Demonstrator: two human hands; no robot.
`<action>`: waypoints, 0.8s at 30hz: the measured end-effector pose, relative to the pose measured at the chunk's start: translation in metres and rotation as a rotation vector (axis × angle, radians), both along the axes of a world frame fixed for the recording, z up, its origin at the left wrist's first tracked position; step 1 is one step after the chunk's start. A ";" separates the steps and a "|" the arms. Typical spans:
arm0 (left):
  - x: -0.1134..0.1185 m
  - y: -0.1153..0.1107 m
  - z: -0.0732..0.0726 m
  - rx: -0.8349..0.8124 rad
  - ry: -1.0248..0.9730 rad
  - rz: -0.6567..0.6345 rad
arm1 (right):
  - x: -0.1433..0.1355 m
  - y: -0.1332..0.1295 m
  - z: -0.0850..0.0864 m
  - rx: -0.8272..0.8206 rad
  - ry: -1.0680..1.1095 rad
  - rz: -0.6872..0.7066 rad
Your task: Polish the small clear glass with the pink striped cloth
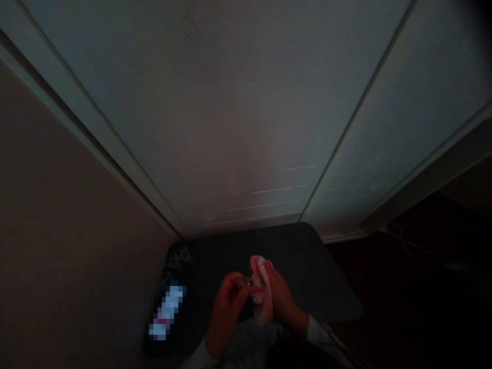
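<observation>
A soft pink fabric piece [262,294] with a paler edge is gripped by my right hand [283,294], whose fingers wrap round its right side. Close against its left side, my left hand [229,302] is closed in a pinch. At those fingertips shows a small shiny thing [247,282], partly clear or metallic, touching or nearly touching the fabric. Dim light and the fingers hide what kind of thing it is. Both hands are over the near part of a dark table [307,261].
A blurred-out bright screen [167,312] lies at the table's left side. Behind it, a crumpled clear-looking item [179,254] sits by the corner. White panels [238,128] stand beyond the table, with a wall [69,215] at left. A thin cable [407,243] runs at right.
</observation>
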State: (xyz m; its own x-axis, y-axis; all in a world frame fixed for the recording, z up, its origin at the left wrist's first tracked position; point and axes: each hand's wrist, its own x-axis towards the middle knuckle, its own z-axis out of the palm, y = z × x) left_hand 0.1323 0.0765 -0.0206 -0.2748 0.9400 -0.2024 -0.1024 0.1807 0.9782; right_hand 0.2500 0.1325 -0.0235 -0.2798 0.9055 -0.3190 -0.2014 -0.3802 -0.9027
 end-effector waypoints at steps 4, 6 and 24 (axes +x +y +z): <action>-0.004 -0.004 0.004 0.045 0.240 -0.001 | 0.002 0.002 -0.007 -0.150 0.203 0.018; -0.006 -0.004 0.004 0.081 0.338 0.019 | 0.002 0.003 -0.008 -0.042 0.244 0.074; -0.003 -0.005 0.019 0.006 0.333 -0.068 | -0.003 -0.005 -0.013 0.189 -0.050 0.225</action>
State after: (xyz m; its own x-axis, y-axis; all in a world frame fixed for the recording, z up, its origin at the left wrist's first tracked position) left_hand 0.1297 0.0712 -0.0016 -0.2618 0.9592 -0.1068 0.2352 0.1708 0.9568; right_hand 0.2473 0.1272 -0.0363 -0.4686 0.8671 -0.1689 -0.0849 -0.2345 -0.9684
